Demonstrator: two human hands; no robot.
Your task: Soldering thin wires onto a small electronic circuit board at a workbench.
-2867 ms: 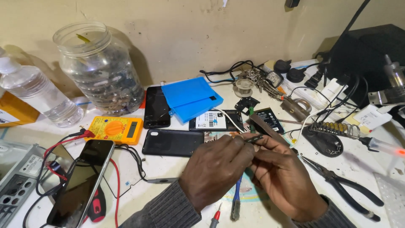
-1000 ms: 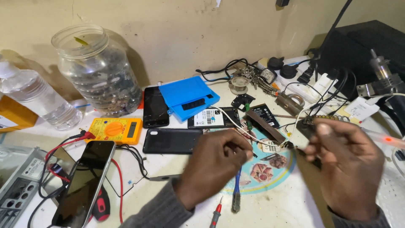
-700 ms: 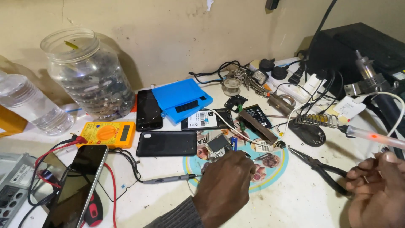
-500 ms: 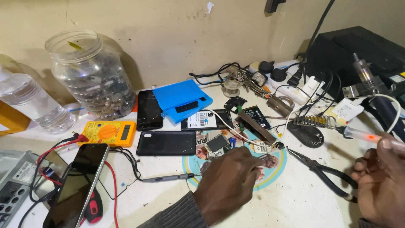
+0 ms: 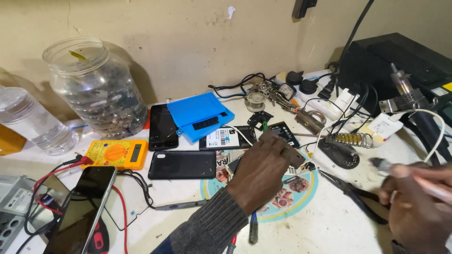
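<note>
My left hand (image 5: 261,171) reaches over a round printed mat (image 5: 301,193) and closes its fingers on a dark, narrow phone board (image 5: 295,157) lying at the mat's upper edge. At the lower right, blurred, my right hand (image 5: 414,209) grips a white-handled soldering iron (image 5: 435,188). Its tip (image 5: 379,163) points left, well to the right of the board. A white cable (image 5: 435,134) rises from the iron toward the station.
Black pliers (image 5: 358,197) and a coil iron stand (image 5: 351,139) lie between my hands. Black phones (image 5: 181,164), a blue case (image 5: 197,115), a yellow multimeter (image 5: 117,153), a glass jar (image 5: 96,89), a water bottle (image 5: 33,122) and a screwdriver (image 5: 253,228) crowd the left. The black station (image 5: 400,56) stands at the back right.
My hands came apart. The right hand went to the right and came back holding the soldering iron. The left hand moved forward onto the phone board.
</note>
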